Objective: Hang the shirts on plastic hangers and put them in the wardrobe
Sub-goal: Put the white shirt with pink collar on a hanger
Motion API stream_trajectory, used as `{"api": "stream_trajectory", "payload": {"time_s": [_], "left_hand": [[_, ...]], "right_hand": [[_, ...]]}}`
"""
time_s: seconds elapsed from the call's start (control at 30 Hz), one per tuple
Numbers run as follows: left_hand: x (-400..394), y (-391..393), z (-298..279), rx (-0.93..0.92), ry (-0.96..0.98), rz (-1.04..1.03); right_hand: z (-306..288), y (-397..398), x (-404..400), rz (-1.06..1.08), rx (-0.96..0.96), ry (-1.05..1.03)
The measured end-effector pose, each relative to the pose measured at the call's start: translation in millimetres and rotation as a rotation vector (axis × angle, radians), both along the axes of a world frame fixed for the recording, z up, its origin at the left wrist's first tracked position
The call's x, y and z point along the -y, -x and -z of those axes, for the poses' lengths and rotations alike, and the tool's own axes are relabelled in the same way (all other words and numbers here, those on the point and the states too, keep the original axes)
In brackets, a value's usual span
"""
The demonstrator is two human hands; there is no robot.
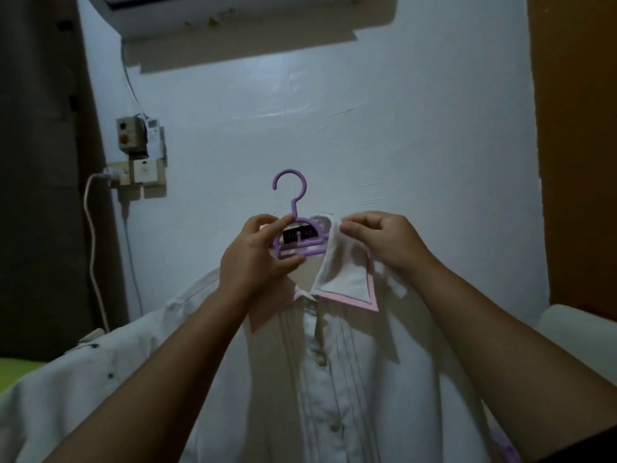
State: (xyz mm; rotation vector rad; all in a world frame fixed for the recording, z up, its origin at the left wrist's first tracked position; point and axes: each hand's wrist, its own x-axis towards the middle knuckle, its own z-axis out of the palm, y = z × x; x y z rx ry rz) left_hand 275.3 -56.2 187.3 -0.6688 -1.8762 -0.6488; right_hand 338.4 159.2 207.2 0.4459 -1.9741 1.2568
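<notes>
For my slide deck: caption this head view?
Left hand grips a purple hanger inside a white shirt; right hand pinches its collar.

One head-worn view, close in on your raised hands.

You look forward at the pale wall (367,145), the purple hanger (293,225) near at centre, the air conditioner (233,15) along the top edge.

hanger (298,228) shoulders hidden inside the shirt (337,379); collar label (296,236) text blurred; shirt hem cut off below
</notes>
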Motion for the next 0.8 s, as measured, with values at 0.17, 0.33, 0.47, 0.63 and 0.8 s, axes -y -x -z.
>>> {"api": "stream_trajectory", "payload": {"time_s": [0.17, 0.33, 0.47, 0.63, 0.8], "left_hand": [[33, 0, -5, 0.014, -0.014, -0.05], [66, -1, -3, 0.062, -0.029, -0.072], [85, -10, 0, 0.09, -0.052, -0.058], [110, -23, 2, 0.114, -0.039, -0.11], [131, -37, -1, 0.074, -0.064, -0.249]], "right_hand": [[0, 23, -24, 0.277, 0.134, -0.075], [17, 30, -26, -0.039, 0.282, 0.282], [20, 36, -17, -0.27, 0.428, 0.385], [25, 46, -10, -0.364, 0.586, 0.348], [24, 63, 8, -0.127, 0.241, 0.554]]}}
